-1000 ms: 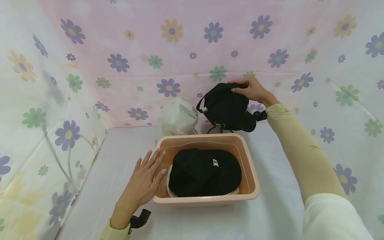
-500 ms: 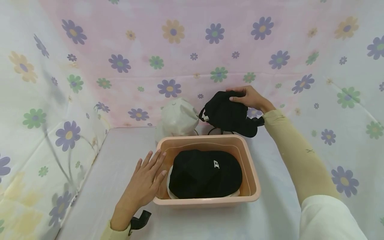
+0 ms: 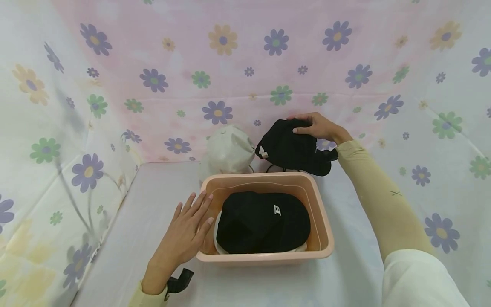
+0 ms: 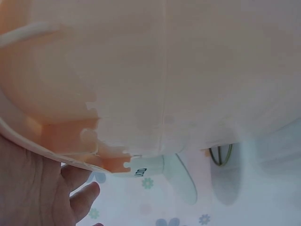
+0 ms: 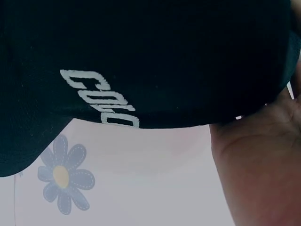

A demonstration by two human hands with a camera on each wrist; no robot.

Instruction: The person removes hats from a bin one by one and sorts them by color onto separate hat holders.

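Note:
At the back, my right hand holds a black cap by the top of its crown, thumb on the near side. The cap's brim points right and its strap opening faces left. White letters show on the black cap in the right wrist view. My left hand lies with straight fingers over the left rim of a peach plastic basin. Inside the basin is another black cap with a white letter, lying on something pale. In the left wrist view, the basin's wall fills most of the picture.
A white cap stands behind the basin, left of the held cap. Thin dark wire loops show beneath the held cap. Flowered cloth hangs at the back and sides of the pale table.
My right hand has lowered the black cap toward the wire loops, and its brim has dipped slightly to the right. The left hand stays at the basin's rim.

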